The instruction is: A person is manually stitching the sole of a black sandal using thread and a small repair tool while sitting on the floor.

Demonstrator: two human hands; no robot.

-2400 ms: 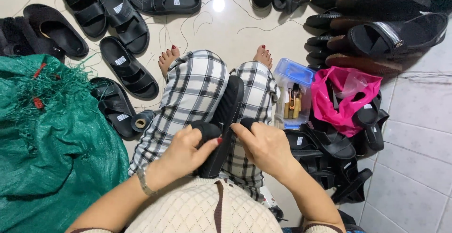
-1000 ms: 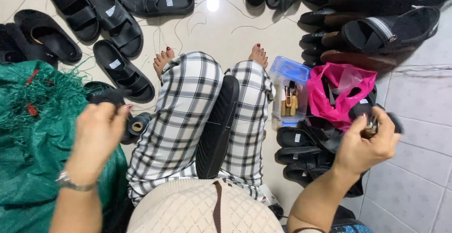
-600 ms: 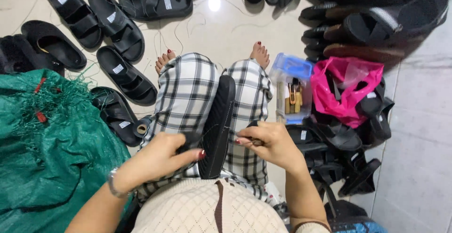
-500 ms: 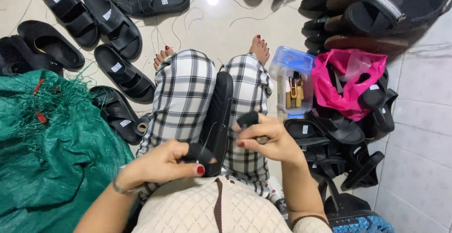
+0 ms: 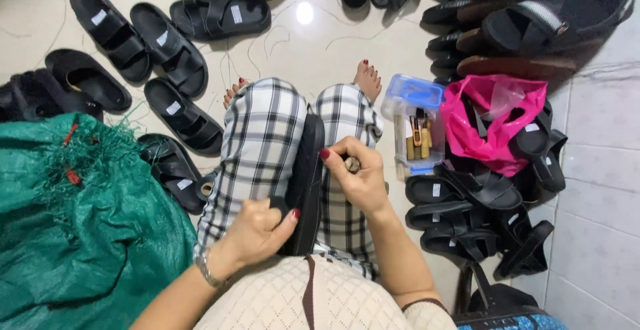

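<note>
A black sandal [image 5: 308, 170] stands on its edge between my knees, on checked trousers. My left hand [image 5: 257, 230] grips the sandal's near end, fingers curled around it. My right hand [image 5: 357, 177] rests against the sandal's right side, thumb and fingers pinched on a small dark round tool [image 5: 352, 165]. What kind of tool it is I cannot tell.
Black sandals [image 5: 160, 43] lie scattered on the tiled floor ahead and to the left. A green woven sack [image 5: 73, 230] fills the left. A clear plastic box with a blue lid [image 5: 415, 127], a pink bag [image 5: 490, 127] and a heap of black sandals [image 5: 480, 210] lie to the right.
Both arms had swung wide apart a second ago; they came back to the sandal. My right hand has moved up along the sandal's side and my left has closed on its near end.
</note>
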